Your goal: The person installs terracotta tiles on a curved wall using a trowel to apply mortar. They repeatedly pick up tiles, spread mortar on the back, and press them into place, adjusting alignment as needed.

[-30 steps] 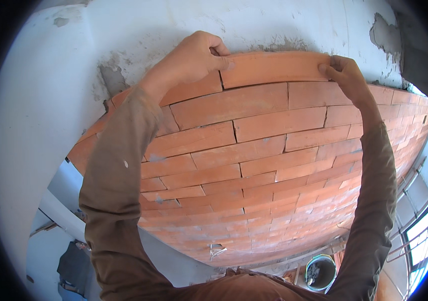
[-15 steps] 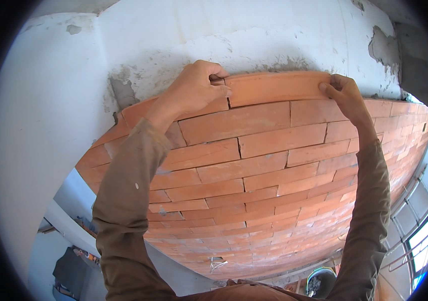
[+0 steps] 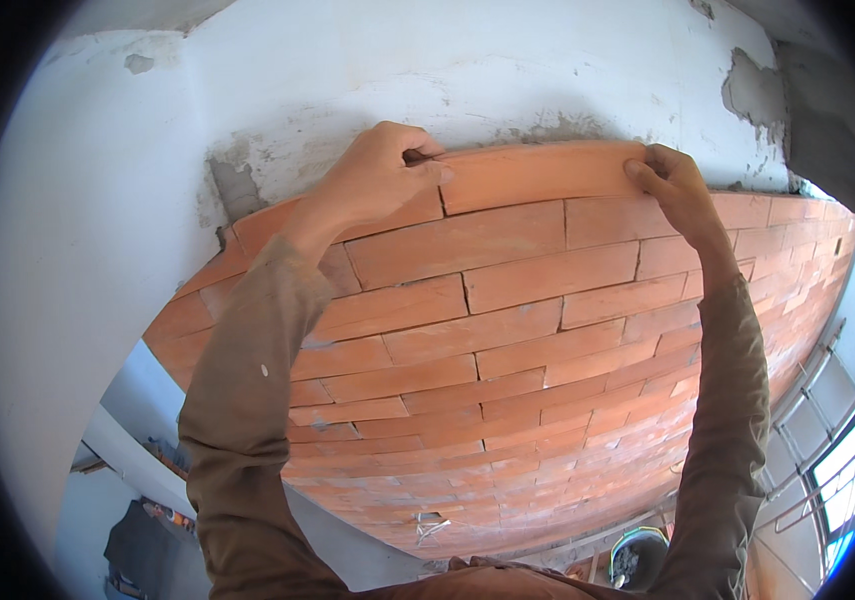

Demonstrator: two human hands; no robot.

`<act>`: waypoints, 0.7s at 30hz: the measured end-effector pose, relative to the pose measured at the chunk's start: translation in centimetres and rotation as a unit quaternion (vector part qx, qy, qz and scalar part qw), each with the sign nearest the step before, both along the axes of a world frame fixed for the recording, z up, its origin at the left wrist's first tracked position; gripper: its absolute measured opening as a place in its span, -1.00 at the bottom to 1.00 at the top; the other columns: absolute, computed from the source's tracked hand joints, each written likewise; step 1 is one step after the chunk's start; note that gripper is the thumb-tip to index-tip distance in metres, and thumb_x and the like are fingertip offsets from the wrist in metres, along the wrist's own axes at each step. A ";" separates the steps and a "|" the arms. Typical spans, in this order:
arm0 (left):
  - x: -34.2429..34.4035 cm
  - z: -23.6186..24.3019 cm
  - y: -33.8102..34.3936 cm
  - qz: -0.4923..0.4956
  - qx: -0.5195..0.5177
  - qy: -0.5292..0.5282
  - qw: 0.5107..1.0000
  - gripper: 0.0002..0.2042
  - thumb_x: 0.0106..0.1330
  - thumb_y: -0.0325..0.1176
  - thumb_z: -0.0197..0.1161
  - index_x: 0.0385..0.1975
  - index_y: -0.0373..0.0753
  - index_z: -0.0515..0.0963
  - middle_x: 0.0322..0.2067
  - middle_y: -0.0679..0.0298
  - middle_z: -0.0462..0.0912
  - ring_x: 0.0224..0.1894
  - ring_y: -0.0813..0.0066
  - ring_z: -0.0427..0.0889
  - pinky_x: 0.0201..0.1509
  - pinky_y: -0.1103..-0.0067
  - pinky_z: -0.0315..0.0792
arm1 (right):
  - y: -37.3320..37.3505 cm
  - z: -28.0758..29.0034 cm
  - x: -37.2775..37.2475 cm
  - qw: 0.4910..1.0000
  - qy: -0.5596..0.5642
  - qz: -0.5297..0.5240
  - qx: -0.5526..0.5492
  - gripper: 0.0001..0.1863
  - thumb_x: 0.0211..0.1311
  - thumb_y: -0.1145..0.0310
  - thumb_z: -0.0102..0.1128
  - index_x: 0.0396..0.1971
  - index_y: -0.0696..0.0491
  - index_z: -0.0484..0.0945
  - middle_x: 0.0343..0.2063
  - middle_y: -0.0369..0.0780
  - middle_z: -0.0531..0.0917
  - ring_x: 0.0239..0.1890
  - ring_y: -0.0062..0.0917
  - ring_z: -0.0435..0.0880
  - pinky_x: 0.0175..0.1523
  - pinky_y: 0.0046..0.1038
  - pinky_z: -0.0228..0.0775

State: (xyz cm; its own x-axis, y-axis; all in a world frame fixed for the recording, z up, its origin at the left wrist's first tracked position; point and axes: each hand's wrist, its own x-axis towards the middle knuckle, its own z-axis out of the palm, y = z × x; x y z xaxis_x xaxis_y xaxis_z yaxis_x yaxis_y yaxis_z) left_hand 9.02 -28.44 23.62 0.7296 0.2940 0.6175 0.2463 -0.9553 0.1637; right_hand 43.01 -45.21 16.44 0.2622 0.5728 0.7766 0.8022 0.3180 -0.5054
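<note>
1. Atop the orange brick wall [image 3: 507, 400], under the rough white plastered ceiling [image 3: 467, 70]: one long orange clay brick [image 3: 537, 175], lying flat in the top course.
2. Left hand [image 3: 377, 175]: one; fingers curled over the brick's left end, pressing its top edge.
3. Right hand [image 3: 672, 185]: one; fingertips pinching the brick's right end.
4. Brick position: between the two hands, touching both.
5. Brown sleeves [image 3: 247, 400]: two, reaching up from the lower edge.
6. Bucket [image 3: 637, 555]: one, far below.

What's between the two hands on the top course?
In the head view, only the top brick spans between the left hand and right hand; each grips one end.
</note>
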 end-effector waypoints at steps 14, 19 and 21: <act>0.4 0.5 0.4 0.017 0.005 0.023 1.000 -0.71 0.37 -0.20 0.32 -0.24 -0.36 0.69 -0.36 0.12 0.72 -0.25 0.35 0.65 -0.09 0.38 0.50 | 0.9 -0.4 1.0 0.999 0.036 -0.017 0.003 -0.52 0.37 0.09 0.24 -0.07 0.28 0.62 -0.31 -0.27 0.65 -0.24 -0.62 0.50 -0.07 -0.47 0.39; 0.3 0.4 0.2 0.009 -0.012 0.002 1.000 -0.74 0.30 -0.25 0.38 -0.23 -0.36 0.69 -0.36 0.14 0.72 -0.23 0.36 0.66 -0.07 0.40 0.51 | 0.7 -0.2 1.1 1.000 0.007 -0.025 0.004 -0.47 0.31 0.01 0.24 -0.10 0.26 0.64 -0.39 -0.22 0.62 -0.27 -0.52 0.51 -0.13 -0.37 0.38; 0.1 0.2 0.0 -0.003 -0.022 0.007 1.000 -0.74 0.25 -0.29 0.41 -0.21 -0.36 0.69 -0.33 0.15 0.73 -0.21 0.36 0.67 -0.07 0.40 0.51 | 0.7 -0.2 1.1 0.999 0.003 -0.042 0.006 -0.46 0.31 0.01 0.24 -0.11 0.28 0.63 -0.37 -0.20 0.64 -0.26 -0.51 0.52 -0.12 -0.37 0.39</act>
State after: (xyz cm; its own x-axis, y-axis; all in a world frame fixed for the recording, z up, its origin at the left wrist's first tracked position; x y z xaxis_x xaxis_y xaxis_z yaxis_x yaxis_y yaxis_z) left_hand 9.15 -28.48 23.84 0.7405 0.3157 0.5933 0.2434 -0.9489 0.2011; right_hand 44.06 -44.48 16.21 0.3142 0.5395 0.7811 0.8233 0.2549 -0.5072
